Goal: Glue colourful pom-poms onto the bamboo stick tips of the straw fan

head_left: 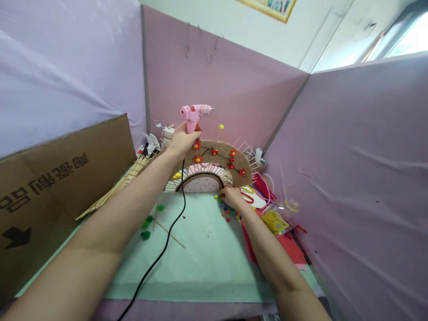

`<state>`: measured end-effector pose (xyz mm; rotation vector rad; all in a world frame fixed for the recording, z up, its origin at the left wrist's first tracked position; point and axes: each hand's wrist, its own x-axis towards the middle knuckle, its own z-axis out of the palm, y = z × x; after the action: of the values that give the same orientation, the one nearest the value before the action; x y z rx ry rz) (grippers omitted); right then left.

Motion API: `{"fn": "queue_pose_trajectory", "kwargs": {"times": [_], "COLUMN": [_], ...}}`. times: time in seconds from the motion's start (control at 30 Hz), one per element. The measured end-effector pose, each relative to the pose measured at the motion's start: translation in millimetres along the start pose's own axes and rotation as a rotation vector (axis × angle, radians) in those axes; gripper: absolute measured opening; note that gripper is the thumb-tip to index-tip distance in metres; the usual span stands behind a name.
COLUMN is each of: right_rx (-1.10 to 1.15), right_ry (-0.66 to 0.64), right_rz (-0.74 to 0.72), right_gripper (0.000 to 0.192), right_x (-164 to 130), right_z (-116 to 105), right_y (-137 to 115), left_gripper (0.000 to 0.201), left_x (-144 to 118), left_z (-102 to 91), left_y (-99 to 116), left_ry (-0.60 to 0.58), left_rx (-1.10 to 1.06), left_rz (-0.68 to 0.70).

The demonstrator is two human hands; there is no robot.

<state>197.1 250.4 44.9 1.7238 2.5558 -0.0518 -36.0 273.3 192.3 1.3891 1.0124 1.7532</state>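
A pink glue gun [195, 117] is gripped by its handle in the left hand [182, 140], fingers closed around it, and is held upright above the left part of a brown fan-shaped craft piece [214, 162]. The nozzle is pointed to the right. A black cord [167, 236] is seen running from the gun down across the pale green mat [200, 263] on the desk toward the near edge. The craft piece is stood at the far side of the mat; red flowers [231, 154] are fixed on its arc, and thin wooden sticks are fanned out beneath and behind it. The right hand [232, 196] is lowered at the right foot of the arc, fingers curled over a cluster of small coloured pom-poms [227, 214]; whether one is pinched cannot be told. Green pom-poms [146, 227] are scattered left of the cord. A cardboard box [60, 178] is leaned at the left, and red paper scraps [290, 249] are heaped at the right, beside the purple partition [351, 178].
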Motion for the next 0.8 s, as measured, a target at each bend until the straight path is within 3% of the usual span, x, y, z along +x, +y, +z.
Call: {"fn": "queue_pose_trajectory", "kwargs": {"times": [0.17, 0.27, 0.33, 0.43, 0.53, 0.67, 0.8], "right_rx": [0.013, 0.189, 0.441, 0.851, 1.057, 1.095, 1.122], "right_ry": [0.058, 0.241, 0.448, 0.748, 0.915, 0.916, 0.808], "right_rz": [0.012, -0.030, -0.088, -0.172, -0.243, -0.315, -0.354], "right_gripper": [0.022, 0.016, 0.013, 0.025, 0.034, 0.036, 0.036], "right_x": [-6, -9, -9, 0, 23, 63, 91], "right_z": [-11, -33, -56, -105, -157, -204, -214], "right_y": [-6, -13, -18, -24, -23, -16, -12], "left_gripper": [0.011, 0.011, 0.012, 0.014, 0.018, 0.028, 0.035], "left_x": [-2, -1, 0, 2, 1, -1, -2], "left_z": [-0.2, -1.7, -3.1, -5.6, -7.4, -7.6, -8.1], "left_y": [6, 3, -1, -6, -8, -6, -5], "left_ry": [0.020, 0.011, 0.002, -0.012, -0.030, -0.047, -0.047], "left_rx": [-0.006, -0.025, -0.042, -0.055, -0.066, -0.119, -0.139], "left_rz": [-0.032, -0.040, -0.036, -0.032, -0.021, -0.030, -0.044]}}
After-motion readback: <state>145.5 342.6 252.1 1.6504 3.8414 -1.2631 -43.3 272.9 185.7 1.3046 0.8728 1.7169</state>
